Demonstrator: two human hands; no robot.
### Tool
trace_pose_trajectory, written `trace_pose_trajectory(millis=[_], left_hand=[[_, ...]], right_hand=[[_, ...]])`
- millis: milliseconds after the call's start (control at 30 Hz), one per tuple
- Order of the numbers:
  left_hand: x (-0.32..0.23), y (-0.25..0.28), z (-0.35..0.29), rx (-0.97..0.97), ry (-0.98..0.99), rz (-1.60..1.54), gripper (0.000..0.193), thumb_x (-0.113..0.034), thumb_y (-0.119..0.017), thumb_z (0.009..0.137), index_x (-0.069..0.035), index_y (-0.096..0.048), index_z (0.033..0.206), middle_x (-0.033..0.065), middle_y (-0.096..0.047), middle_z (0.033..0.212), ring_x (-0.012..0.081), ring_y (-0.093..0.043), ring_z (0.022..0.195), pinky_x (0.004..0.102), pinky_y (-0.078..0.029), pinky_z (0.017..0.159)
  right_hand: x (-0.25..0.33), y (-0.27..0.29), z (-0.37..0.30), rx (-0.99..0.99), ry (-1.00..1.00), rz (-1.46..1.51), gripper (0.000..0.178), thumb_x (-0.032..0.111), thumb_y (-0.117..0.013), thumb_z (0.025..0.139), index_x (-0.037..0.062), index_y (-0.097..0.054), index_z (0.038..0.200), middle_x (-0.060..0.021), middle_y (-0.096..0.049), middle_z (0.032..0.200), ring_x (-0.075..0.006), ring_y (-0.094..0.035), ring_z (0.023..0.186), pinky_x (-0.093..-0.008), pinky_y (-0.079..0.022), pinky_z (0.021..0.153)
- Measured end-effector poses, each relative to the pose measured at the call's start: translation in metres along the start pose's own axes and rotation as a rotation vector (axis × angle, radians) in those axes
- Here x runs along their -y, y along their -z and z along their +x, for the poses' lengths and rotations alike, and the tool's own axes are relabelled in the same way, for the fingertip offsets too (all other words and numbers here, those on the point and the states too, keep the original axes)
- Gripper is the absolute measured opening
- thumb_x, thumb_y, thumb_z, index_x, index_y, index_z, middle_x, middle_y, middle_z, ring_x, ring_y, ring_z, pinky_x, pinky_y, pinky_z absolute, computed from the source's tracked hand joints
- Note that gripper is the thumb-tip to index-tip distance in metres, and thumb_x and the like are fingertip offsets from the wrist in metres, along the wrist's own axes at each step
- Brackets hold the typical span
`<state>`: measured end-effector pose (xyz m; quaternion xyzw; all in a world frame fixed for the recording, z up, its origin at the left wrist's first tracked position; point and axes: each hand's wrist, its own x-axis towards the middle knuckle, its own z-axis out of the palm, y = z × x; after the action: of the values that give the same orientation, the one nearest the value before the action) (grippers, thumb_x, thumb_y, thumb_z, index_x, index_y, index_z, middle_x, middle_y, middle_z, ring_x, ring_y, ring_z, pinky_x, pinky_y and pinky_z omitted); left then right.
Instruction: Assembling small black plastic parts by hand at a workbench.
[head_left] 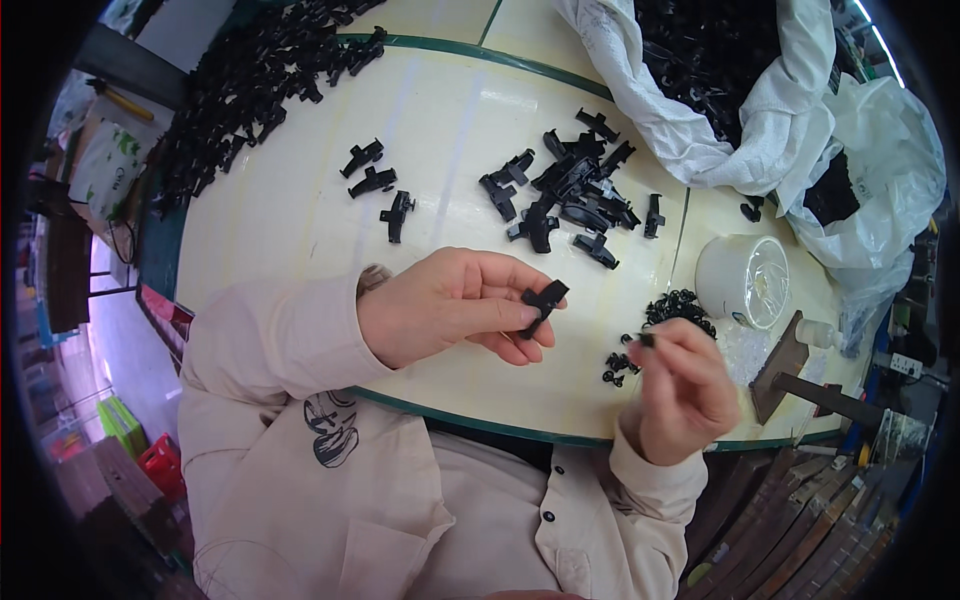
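At frame centre my left hand (450, 305) pinches a black plastic clip (543, 300) above the pale tabletop (300, 210). My right hand (685, 385), lower right, grips a small black ring (648, 340) at its fingertips. I see loose clips (575, 185) heaped above, small rings (675, 305) just beside the right hand, a white tub (742, 280), and white sacks (760, 120) upper right.
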<state>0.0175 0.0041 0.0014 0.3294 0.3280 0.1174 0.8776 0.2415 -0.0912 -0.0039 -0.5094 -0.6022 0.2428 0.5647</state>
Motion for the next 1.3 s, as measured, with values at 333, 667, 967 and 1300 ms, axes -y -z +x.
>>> trace_pose_trajectory(millis=[333, 667, 967, 1300], left_hand=[[0.002, 0.004, 0.001, 0.048, 0.061, -0.090, 0.033, -0.009, -0.052, 0.093, 0.002, -0.049, 0.124, 0.0140, -0.066, 0.098, 0.0157, -0.065, 0.084, 0.0266, -0.053, 0.076], [0.007, 0.000, 0.003, 0.057, 0.043, -0.187, 0.037, -0.006, -0.051, 0.093, 0.003, -0.043, 0.128, 0.0170, -0.057, 0.120, 0.0211, -0.065, 0.095, 0.0286, -0.054, 0.085], [0.009, -0.002, 0.003, 0.028, 0.020, -0.143, 0.038, -0.006, -0.051, 0.093, 0.004, -0.042, 0.129, 0.0155, -0.057, 0.120, 0.0243, -0.064, 0.099, 0.0295, -0.055, 0.084], [0.009, -0.005, 0.001, -0.008, -0.032, -0.042, 0.036, -0.005, -0.050, 0.094, 0.004, -0.043, 0.128, 0.0139, -0.059, 0.117, 0.0235, -0.065, 0.098, 0.0282, -0.054, 0.083]], right_hand=[[0.006, -0.025, 0.010, 0.161, 0.076, -0.059, 0.030, -0.016, -0.069, 0.068, -0.0031, -0.063, 0.094, -0.0168, -0.066, 0.091, -0.0196, -0.065, 0.074, -0.0248, -0.053, 0.066], [0.002, -0.031, 0.011, 0.162, 0.123, -0.175, 0.029, -0.012, -0.068, 0.072, -0.0026, -0.061, 0.099, -0.0158, -0.066, 0.092, -0.0223, -0.067, 0.077, -0.0252, -0.054, 0.065], [0.007, -0.032, 0.013, 0.228, 0.122, -0.214, 0.028, -0.011, -0.068, 0.074, -0.0033, -0.060, 0.099, -0.0158, -0.065, 0.096, -0.0224, -0.068, 0.080, -0.0262, -0.056, 0.065], [0.004, -0.031, 0.015, 0.266, 0.136, -0.220, 0.028, -0.010, -0.069, 0.073, -0.0042, -0.061, 0.099, -0.0161, -0.064, 0.096, -0.0232, -0.068, 0.079, -0.0270, -0.056, 0.064]])
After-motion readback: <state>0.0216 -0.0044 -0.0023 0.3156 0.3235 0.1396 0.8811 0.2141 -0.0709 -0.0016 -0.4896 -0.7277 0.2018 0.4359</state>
